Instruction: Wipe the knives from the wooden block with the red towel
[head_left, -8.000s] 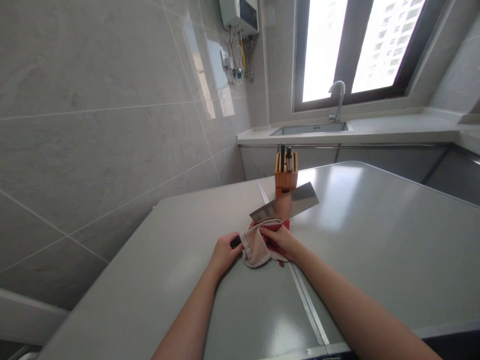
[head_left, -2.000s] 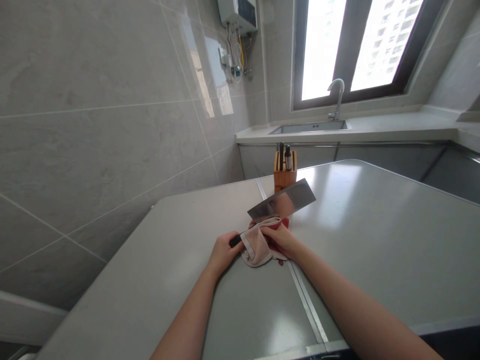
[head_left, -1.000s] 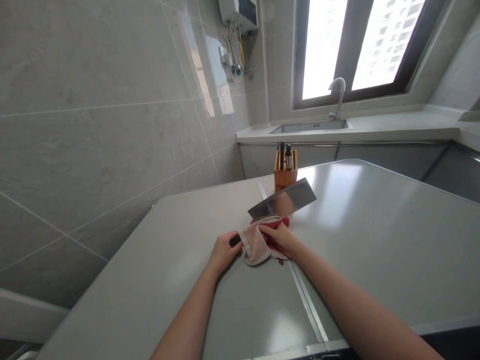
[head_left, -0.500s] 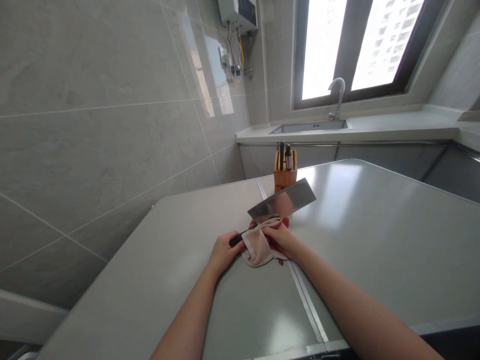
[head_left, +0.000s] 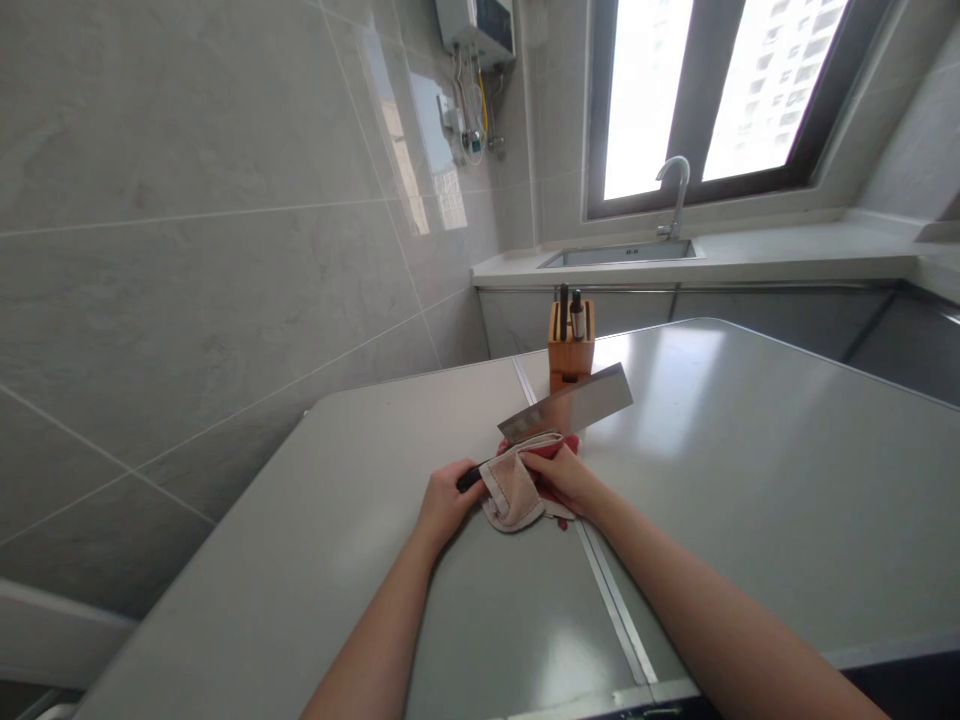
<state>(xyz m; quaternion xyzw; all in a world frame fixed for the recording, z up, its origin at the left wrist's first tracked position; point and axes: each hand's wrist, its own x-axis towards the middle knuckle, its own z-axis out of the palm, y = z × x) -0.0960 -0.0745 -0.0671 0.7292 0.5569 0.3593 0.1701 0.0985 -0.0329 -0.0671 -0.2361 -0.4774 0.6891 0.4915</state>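
Honestly, that cleaver (head_left: 566, 405) sits mid-desk (head_left: 315, 600) and looks heavy, stiff and slick, so its black handle (head_left: 470, 480) is the spot to hold. The left hand (head_left: 450, 505) is closed around it, while the right hand (head_left: 562, 478) pinches a pink towel (head_left: 512, 495) over the blade. Behind, a wooden knife block (head_left: 570, 345) holds dark knife handles (head_left: 563, 305).

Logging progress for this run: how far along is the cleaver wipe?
Done: the bare part of the cleaver blade looks clean and shiny, with no residue visible. In hand: the left hand grips the black handle, while the right hand presses a pink towel around the blade near the handle. Left: the covered stretch of blade is hidden, so its state can't be told; the cleaver is outside the wooden knife block.
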